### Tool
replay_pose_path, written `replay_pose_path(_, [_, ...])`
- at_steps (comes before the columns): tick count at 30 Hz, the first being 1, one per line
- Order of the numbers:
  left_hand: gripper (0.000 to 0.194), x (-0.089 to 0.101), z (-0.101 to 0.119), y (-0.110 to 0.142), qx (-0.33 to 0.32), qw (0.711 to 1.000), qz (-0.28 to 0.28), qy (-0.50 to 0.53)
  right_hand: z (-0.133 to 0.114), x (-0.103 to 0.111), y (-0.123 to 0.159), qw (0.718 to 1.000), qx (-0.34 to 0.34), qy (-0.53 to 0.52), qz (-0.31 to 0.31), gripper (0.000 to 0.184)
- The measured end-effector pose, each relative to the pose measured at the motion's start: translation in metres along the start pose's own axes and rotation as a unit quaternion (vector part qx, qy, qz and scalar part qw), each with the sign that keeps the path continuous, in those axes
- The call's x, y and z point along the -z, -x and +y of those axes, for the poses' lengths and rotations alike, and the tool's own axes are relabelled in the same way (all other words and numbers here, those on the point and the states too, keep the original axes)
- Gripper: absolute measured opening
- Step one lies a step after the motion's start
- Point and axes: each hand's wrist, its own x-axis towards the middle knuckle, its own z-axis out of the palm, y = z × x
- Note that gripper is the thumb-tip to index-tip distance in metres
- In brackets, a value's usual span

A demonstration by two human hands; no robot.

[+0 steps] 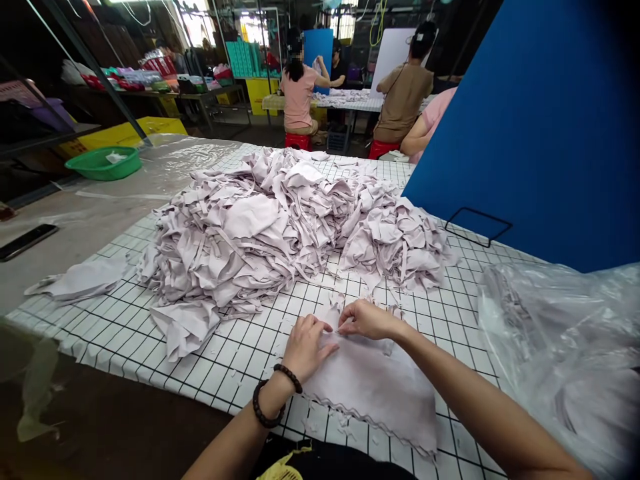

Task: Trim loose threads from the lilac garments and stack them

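Note:
A pale lilac-grey garment piece point(380, 387) with a wavy edge towards me lies flat on the gridded cloth. My left hand point(307, 347) rests on its upper left part, fingers spread and thumb apart. Close to it, my right hand point(367, 319) is closed in a pinch at the garment's far edge; what its fingertips hold is too small to make out. Just beyond my hands is a large heap of similar crumpled fabric pieces point(240, 233), with a smaller pile point(395, 240) to its right.
On the right stand a blue board point(530, 133) and a clear plastic bag point(565, 340) of fabric. A phone point(29, 241) and a green basin point(104, 163) lie left. Small scraps dot the gridded cloth point(255, 360). Several people sit at tables behind.

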Motion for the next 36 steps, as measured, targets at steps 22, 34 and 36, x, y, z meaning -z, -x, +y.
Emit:
replay_pose_path(22, [0.017, -0.01, -0.001, -0.009, 0.021, 0.996, -0.066, -0.058, 0.001, -0.004, 0.0, 0.979, 0.057, 0.187, -0.063, 0.02])
replay_pose_path(34, [0.019, -0.013, -0.004, -0.009, 0.018, 0.996, -0.063, -0.066, -0.011, -0.002, -0.002, 0.968, 0.047, 0.237, -0.07, 0.019])
replay_pose_path(36, [0.018, -0.013, -0.006, -0.01, 0.016, 0.996, -0.062, -0.069, -0.012, -0.003, -0.005, 0.966, 0.05, 0.243, -0.068, 0.02])
